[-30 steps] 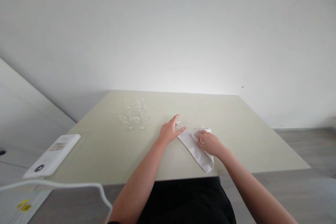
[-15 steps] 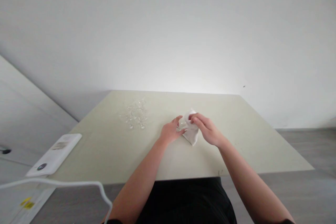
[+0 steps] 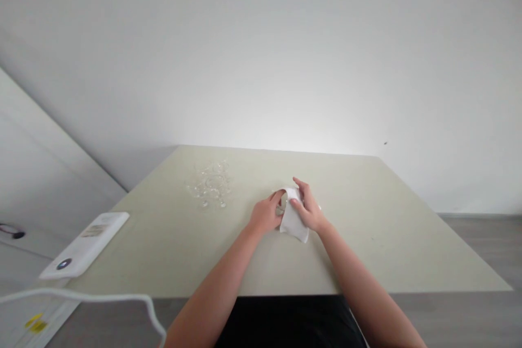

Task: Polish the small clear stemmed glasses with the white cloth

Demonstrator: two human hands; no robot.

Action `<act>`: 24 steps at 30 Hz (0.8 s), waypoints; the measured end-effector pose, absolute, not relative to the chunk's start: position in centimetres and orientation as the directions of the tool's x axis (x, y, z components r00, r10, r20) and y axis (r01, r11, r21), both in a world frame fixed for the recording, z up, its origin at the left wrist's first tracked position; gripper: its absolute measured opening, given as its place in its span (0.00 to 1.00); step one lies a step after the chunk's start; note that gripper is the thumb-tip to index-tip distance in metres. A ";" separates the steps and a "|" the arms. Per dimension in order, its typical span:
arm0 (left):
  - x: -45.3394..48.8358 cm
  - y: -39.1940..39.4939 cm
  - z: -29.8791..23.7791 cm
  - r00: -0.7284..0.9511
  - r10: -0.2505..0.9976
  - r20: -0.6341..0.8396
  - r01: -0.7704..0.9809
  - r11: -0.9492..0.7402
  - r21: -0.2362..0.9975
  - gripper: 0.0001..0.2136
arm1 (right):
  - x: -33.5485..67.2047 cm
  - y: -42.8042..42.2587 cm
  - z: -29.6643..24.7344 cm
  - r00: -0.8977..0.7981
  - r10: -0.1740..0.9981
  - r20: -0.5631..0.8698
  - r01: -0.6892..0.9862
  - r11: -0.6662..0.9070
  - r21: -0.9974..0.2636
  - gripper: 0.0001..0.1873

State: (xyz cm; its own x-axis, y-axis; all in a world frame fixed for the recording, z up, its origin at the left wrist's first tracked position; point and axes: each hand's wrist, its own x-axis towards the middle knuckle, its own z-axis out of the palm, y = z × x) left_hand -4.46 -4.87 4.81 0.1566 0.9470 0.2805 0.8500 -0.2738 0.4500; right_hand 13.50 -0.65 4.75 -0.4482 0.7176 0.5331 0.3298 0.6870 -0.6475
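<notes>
A plain white wall fills most of what we see, and below it a pale beige table [image 3: 367, 239] runs toward us, its near edge partly covered by our forearms. Our left hand [image 3: 266, 216] is curled, thumb and fingers closed round a small clear glass piece [image 3: 280, 205] that we can barely make out against the table top; we cannot tell its shape. Our right hand [image 3: 309, 208] grips a white folded cloth [image 3: 293, 224] and presses it against that glass piece, so cloth and both hands touch near the table's middle. The fingers hide the cloth's upper part. Well to the left and farther back stands a cluster of clear glasses [image 3: 210, 191], too transparent to count. Beyond the table's left edge lies a flat white device [image 3: 87, 243], and a white cable [image 3: 101, 298] is cut off at the bottom left of our view.
</notes>
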 end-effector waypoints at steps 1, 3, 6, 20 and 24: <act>-4.5 -4.9 4.8 0.147 0.945 0.292 0.843 -0.274 0.463 0.29 | 13.6 -0.6 4.8 -0.432 0.699 0.570 0.328 0.710 -0.623 0.28; -4.7 -4.8 4.7 0.132 0.944 0.304 0.840 -0.269 0.470 0.28 | 13.6 -0.7 4.9 -0.423 0.671 0.609 0.346 0.741 -0.576 0.23; -4.9 -4.7 4.4 0.182 0.939 0.293 0.856 -0.298 0.422 0.27 | 13.3 -1.3 4.9 -0.463 0.686 0.561 0.336 0.722 -0.605 0.22; -5.7 -4.4 3.6 0.264 0.928 0.263 0.905 -0.333 0.267 0.17 | 11.2 -3.1 5.2 -0.455 0.613 0.646 0.377 0.790 -0.484 0.21; -5.6 -3.9 3.1 0.107 0.971 0.214 0.934 -0.172 0.313 0.11 | 10.0 -2.6 7.1 -0.537 0.514 0.668 0.354 0.857 -0.375 0.20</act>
State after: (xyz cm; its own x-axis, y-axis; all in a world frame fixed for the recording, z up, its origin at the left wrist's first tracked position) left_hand -5.60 -3.95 3.05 0.1071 0.9709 0.2142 0.9339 -0.1722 0.3134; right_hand 9.97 -2.61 7.13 -0.5374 0.5144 0.6683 0.3537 0.8569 -0.3751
